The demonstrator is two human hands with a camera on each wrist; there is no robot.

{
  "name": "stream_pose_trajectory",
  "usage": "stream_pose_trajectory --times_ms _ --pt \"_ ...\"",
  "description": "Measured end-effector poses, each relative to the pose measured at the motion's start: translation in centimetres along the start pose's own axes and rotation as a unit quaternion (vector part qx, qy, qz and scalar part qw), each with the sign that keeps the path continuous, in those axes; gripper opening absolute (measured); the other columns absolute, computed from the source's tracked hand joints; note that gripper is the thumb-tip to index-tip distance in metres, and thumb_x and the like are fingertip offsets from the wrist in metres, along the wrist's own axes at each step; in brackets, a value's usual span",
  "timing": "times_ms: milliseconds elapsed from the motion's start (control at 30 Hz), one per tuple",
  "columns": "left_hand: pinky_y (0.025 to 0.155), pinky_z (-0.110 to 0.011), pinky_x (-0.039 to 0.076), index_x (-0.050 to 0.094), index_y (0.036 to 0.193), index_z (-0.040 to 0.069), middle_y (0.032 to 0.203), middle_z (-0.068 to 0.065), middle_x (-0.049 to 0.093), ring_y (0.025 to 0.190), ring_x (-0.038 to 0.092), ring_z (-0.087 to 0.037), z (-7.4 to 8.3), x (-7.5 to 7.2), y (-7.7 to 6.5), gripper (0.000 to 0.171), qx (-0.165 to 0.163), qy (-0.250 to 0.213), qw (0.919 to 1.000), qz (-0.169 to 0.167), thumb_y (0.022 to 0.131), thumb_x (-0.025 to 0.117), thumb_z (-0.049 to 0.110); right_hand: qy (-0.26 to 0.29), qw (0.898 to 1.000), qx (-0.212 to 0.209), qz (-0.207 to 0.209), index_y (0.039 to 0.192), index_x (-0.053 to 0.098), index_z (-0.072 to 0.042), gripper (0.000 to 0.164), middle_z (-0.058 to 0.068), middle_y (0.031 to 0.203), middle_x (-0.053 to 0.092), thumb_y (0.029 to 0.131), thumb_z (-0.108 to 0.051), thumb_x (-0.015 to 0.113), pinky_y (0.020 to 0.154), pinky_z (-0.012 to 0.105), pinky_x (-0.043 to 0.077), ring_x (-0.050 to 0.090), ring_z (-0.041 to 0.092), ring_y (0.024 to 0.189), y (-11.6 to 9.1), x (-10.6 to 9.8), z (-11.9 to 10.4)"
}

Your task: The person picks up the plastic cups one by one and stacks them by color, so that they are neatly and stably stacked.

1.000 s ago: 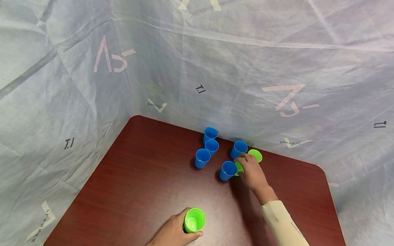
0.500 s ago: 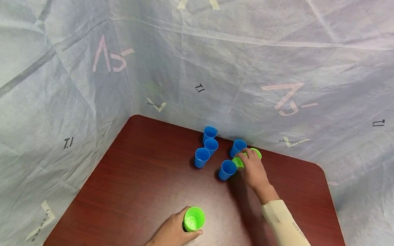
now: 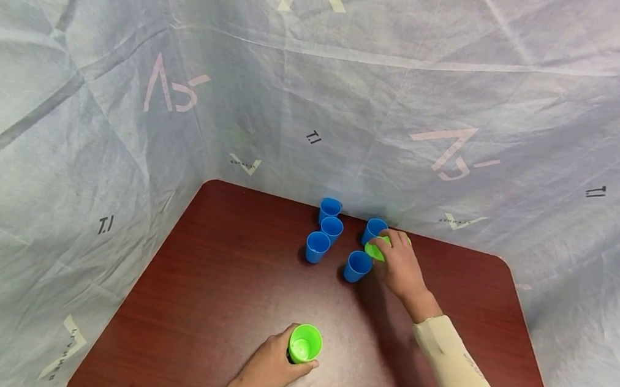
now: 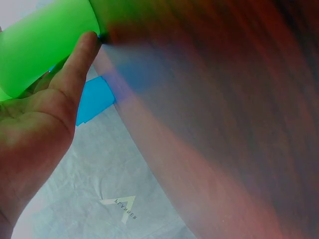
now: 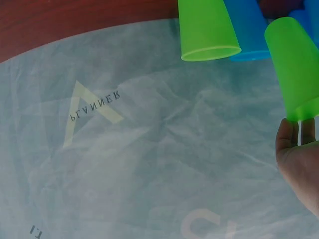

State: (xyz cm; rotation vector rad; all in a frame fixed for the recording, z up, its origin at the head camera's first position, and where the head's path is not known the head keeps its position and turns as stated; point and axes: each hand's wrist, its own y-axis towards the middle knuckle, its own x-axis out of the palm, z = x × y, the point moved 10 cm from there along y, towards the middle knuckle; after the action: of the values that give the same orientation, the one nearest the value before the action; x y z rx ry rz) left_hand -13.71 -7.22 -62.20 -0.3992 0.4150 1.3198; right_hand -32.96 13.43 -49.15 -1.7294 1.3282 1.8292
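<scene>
Near the front of the table, my left hand (image 3: 271,365) grips an upright green cup (image 3: 305,343), its thumb and fingers round the side. The left wrist view shows this green cup (image 4: 47,50) close up. Toward the back, my right hand (image 3: 404,269) pinches a second green cup (image 3: 376,248) at its rim. That cup is raised, with its rim at the fingertips in the right wrist view. Close to it stand two blue cups, a nearer blue cup (image 3: 357,268) and a farther blue cup (image 3: 375,231). A third green cup (image 5: 209,30) stands beyond, mostly hidden by my right hand in the head view.
Three more blue cups stand in a slanting row left of the right hand: a front one (image 3: 317,249), a middle one (image 3: 331,229) and a rear one (image 3: 330,210). The dark red table (image 3: 208,283) meets a grey cloth wall (image 3: 318,96) behind and at the sides.
My right hand has lifted the green cup and moved it slightly farther back, now covering more of the rear green cup. The left hand holds its cup in the same place.
</scene>
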Motion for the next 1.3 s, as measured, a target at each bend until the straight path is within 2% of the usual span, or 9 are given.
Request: stream_pose_trajectory --times_ms 233,533,867,1000,1133,1300 --pt "0.084 -0.032 0.058 0.063 0.13 0.028 0.11 0.006 0.077 0.099 0.072 -0.011 0.2 -0.1 0.1 0.059 -0.002 0.002 1.0 0.001 0.083 0.086 0.055 0.005 0.999 -0.015 0.032 0.118 0.071 -0.008 0.05 0.021 0.126 0.062 0.073 0.001 0.093 0.099 0.055 0.052 0.053 0.04 0.12 0.2 -1.6 -0.8" --pt "0.084 -0.032 0.058 0.064 0.131 0.03 0.111 0.006 0.077 0.1 0.073 -0.012 0.3 -0.2 0.1 0.058 -0.003 -0.006 1.0 0.001 0.082 0.087 0.053 0.01 0.998 -0.025 0.063 0.115 0.069 -0.008 0.056 0.022 0.121 0.06 0.068 0.001 0.097 0.097 0.056 0.049 0.053 0.04 0.116 -0.1 -2.6 -1.4" --pt "0.086 -0.033 0.059 0.063 0.131 0.03 0.111 0.007 0.077 0.101 0.073 -0.011 0.0 0.2 0.1 0.059 -0.002 -0.004 1.0 -0.002 0.083 0.086 0.055 0.052 0.996 -0.033 0.071 0.115 0.068 -0.007 0.054 0.019 0.119 0.058 0.07 -0.002 0.097 0.094 0.053 0.049 0.05 0.038 0.117 -0.4 -3.1 -2.1" --pt "0.087 -0.033 0.058 0.063 0.132 0.03 0.112 0.008 0.077 0.102 0.072 -0.01 -0.2 0.3 0.1 0.06 -0.01 -0.004 0.9999 -0.005 0.083 0.085 0.058 0.065 0.994 -0.04 0.076 0.114 0.069 -0.006 0.054 0.019 0.118 0.059 0.069 -0.003 0.098 0.091 0.052 0.049 0.051 0.037 0.116 -0.4 -3.4 -2.3" --pt "0.089 -0.033 0.058 0.062 0.133 0.029 0.114 0.008 0.076 0.104 0.071 -0.01 -0.3 0.4 0.1 0.062 -0.016 -0.003 0.9998 -0.008 0.084 0.084 0.06 0.072 0.993 -0.051 0.079 0.114 0.069 -0.005 0.055 0.019 0.117 0.059 0.068 -0.003 0.099 0.095 0.055 0.045 0.052 0.038 0.115 -0.5 -3.4 -2.6" --pt "0.091 -0.036 0.058 0.06 0.136 0.03 0.117 0.01 0.074 0.107 0.07 -0.009 -0.4 0.6 0.1 0.062 -0.03 -0.003 0.9994 -0.014 0.085 0.084 0.057 0.082 0.992 -0.054 0.076 0.115 0.068 -0.004 0.056 0.02 0.117 0.059 0.068 -0.006 0.099 0.095 0.054 0.044 0.052 0.037 0.114 -0.6 -3.2 -3.1"
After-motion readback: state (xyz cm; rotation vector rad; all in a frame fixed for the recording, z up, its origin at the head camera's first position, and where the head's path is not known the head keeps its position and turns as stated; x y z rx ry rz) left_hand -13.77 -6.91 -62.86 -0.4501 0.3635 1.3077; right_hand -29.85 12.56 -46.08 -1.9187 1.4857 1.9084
